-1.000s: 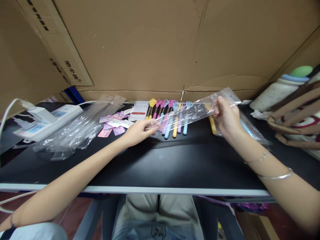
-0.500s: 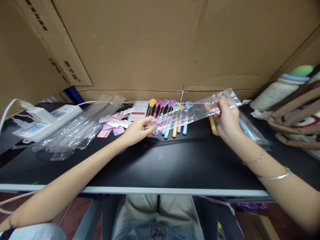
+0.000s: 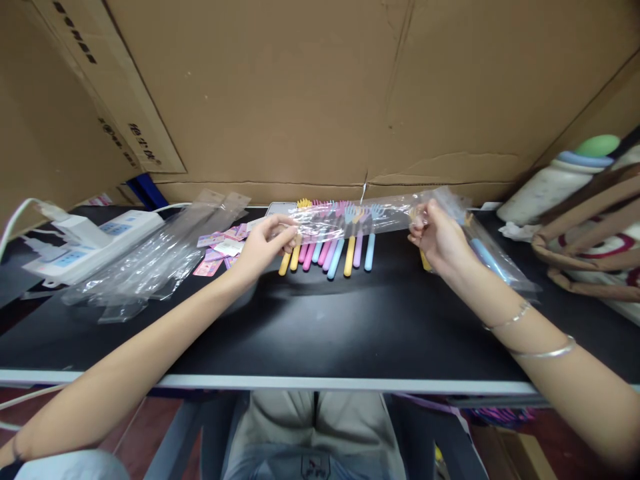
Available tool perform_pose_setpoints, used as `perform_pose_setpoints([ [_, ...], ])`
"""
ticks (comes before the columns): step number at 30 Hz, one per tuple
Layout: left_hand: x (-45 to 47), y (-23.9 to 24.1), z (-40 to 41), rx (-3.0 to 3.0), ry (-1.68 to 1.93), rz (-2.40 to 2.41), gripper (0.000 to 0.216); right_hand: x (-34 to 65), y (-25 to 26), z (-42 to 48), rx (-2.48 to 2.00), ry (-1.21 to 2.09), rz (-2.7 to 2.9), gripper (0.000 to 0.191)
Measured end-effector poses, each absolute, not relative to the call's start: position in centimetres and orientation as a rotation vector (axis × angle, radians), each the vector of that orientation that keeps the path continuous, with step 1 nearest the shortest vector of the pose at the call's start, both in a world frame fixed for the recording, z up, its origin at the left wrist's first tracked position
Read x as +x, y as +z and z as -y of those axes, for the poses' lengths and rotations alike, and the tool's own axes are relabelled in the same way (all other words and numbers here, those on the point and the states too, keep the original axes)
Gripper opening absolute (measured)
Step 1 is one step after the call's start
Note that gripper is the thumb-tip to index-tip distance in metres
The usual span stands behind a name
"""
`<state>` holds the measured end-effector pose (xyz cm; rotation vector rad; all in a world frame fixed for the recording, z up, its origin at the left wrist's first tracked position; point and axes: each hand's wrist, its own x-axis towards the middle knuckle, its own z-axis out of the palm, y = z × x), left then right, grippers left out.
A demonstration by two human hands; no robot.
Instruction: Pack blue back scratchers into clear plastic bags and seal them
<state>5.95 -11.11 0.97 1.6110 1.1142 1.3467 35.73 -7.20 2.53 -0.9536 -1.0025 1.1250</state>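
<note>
Long clear plastic sleeve [image 3: 357, 220] stretched level above far middle of black worktop [image 3: 320, 333]. Left hand [image 3: 263, 243] pinched on its left end, right hand [image 3: 437, 237] pinched on its right end. Beneath it, row of pastel plastic hand-shaped sticks [image 3: 327, 250] lying near far edge. Heap of clear sleeves [image 3: 150, 260] toward far left corner.

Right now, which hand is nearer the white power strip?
Left. The left hand grips the clear bag's end, nearer the white power strip; the right hand holds the far end.
</note>
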Motion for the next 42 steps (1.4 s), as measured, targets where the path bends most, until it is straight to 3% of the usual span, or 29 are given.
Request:
perform_pose_setpoints([
  [8, 4.9, 1.9, 11.5, 2.015, 1.684, -1.442, 0.011, 35.4, 1.7, 6.8, -1.061, 0.969, 1.211, 0.027],
  [14, 5.1, 2.5, 13.0, 2.923, 1.583, -1.519, 0.014, 35.0, 1.6, 7.8, -1.148, 0.131, 1.79, 0.004],
  [17, 5.2, 2.4, 13.2, 3.149, 1.415, -1.524, 0.02, 34.7, 1.7, 8.6, -1.243, -0.245, 2.177, 0.011],
  [23, 5.2, 3.0, 13.4, 3.263, 1.209, -1.59, 0.021, 34.8, 1.3, 8.6, -1.276, -0.535, 2.514, 0.016],
  [29, 6.1, 2.9, 14.0, 3.52, 1.017, -1.685, 0.026, 35.1, 1.0, 8.2, -1.292, -0.591, 2.599, 0.014],
  [42, 8.0, 0.7, 14.1, 3.546, 0.743, -1.072, 0.013, 34.7, 0.3, 8.4, -1.319, -0.346, 2.601, 0.02],
])
